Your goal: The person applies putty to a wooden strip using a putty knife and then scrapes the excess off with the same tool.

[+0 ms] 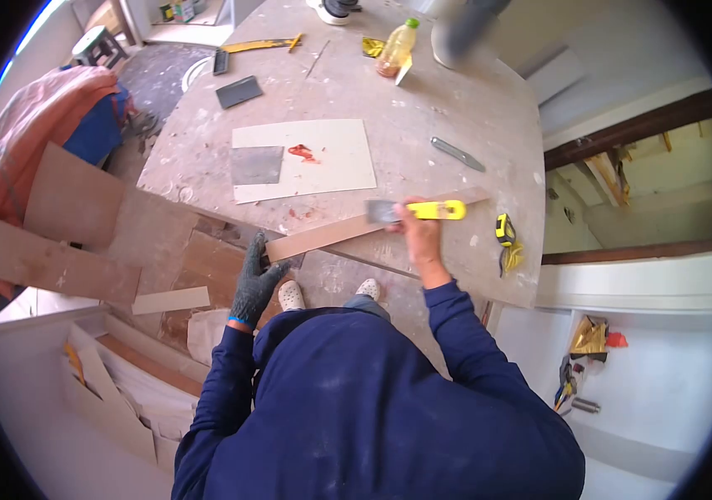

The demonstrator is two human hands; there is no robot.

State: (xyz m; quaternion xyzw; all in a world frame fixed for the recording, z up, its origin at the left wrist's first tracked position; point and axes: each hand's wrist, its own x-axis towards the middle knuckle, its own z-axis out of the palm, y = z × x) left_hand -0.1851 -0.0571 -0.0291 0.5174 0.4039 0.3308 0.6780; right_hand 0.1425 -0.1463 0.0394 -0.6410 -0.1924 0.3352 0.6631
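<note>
My left hand [258, 279], in a dark grey glove, grips the near left end of a long thin brown wooden strip [323, 235]. The strip slants up to the right and lies partly over the table's edge. In my bare right hand [419, 237] is a putty knife [441, 210] with a yellow handle; its grey blade [382, 212] points left, over the strip. Beyond the strip lies a cream board [335, 175] bearing a smear of red paste [302, 153] and a flat grey metal plate [258, 165].
On the worktable [423, 108] are a utility knife [458, 154], a yellow tape measure [504, 231], a bottle with a green cap [398, 50] and a dark grey pad [239, 92]. Brown panels [72, 196] lean at left. An open white cabinet [648, 375] with tools stands at right.
</note>
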